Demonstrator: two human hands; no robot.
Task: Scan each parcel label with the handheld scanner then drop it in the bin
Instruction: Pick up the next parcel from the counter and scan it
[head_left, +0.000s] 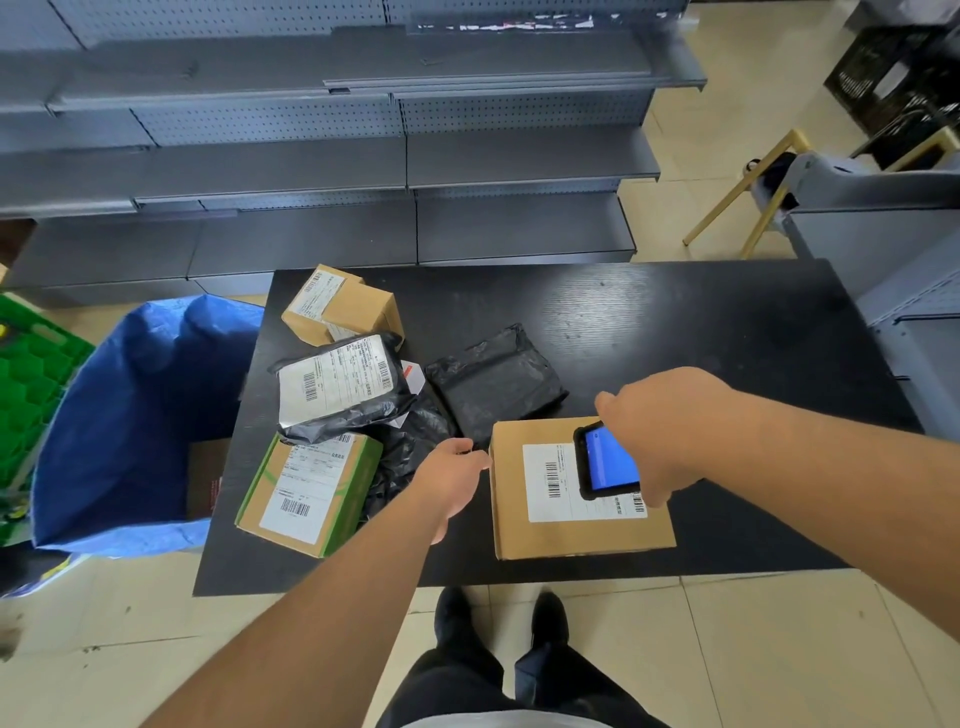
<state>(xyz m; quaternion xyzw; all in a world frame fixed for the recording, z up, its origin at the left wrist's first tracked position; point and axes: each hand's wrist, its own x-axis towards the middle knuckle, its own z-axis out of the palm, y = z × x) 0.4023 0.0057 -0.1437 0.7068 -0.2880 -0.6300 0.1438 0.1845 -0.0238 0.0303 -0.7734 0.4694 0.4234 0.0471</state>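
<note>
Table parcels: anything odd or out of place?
Mostly fine. One black poly bag on the table shows no label, so it probably needs flipping. A white slip pokes out from under the pile.

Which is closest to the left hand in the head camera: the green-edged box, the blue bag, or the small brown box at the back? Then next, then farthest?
From the left hand:
1. Green-edged box, just to its left.
2. Small brown box, at the table's back.
3. Blue bag, on the floor beyond the table's left edge.
</note>
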